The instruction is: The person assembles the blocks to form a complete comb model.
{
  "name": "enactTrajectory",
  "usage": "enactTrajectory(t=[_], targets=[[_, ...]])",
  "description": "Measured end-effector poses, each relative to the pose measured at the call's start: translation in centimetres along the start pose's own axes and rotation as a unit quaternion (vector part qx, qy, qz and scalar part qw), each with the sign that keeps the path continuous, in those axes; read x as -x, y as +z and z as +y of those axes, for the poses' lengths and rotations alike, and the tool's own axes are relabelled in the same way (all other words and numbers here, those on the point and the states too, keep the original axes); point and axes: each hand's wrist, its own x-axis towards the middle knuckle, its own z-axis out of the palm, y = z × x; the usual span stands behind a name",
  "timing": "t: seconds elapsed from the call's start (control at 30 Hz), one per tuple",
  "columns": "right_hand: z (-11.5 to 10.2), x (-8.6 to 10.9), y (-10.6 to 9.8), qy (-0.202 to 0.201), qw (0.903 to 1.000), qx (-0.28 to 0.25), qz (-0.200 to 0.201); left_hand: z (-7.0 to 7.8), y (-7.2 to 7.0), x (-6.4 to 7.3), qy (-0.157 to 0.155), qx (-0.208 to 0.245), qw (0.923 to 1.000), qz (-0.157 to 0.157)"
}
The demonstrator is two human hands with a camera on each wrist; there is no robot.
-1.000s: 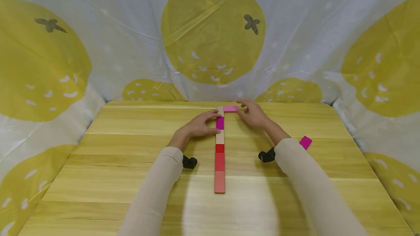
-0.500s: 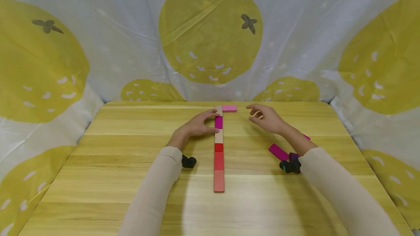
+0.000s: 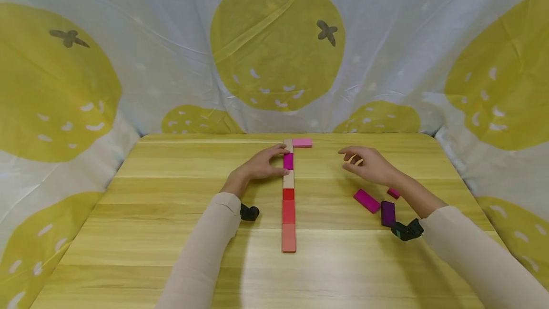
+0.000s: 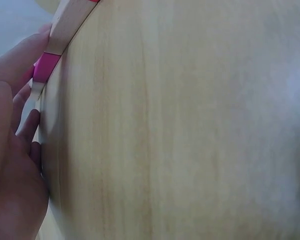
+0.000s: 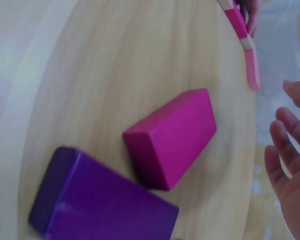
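- Right hand [image 3: 371, 163]: fingers apart, now farther from the pink block [image 3: 302, 143]
- Left hand [image 3: 259, 164]: fingers apart, still touching the block row [image 3: 289, 211]
- Purple block [image 3: 388, 213] (now mostly uncovered): wristward of right fingers

We've got a row of blocks [image 3: 289, 211] on the table [image 3: 150, 232] running 6 to 12 o'clock, a far block [image 3: 302, 143] jutting toward 3, left hand [image 3: 259, 164] touching from 10, three loose blocks [image 3: 366, 201] over at 3.
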Motion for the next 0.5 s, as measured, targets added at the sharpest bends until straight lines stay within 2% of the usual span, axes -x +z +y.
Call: enactTrajectory(t=[0.33,0.5], targets=[[0.2,2.1,-0.3,-0.012,0.9999,0.008,-0.008,-0.3,-0.1,0.2,-0.003,0.003,1.0,-0.008],[0.3,3.4,0.1,0.008,0.9998,0.007,-0.014,-0.2,-0.2,-0.1,0.0,-0.002,0.9999,-0.01]])
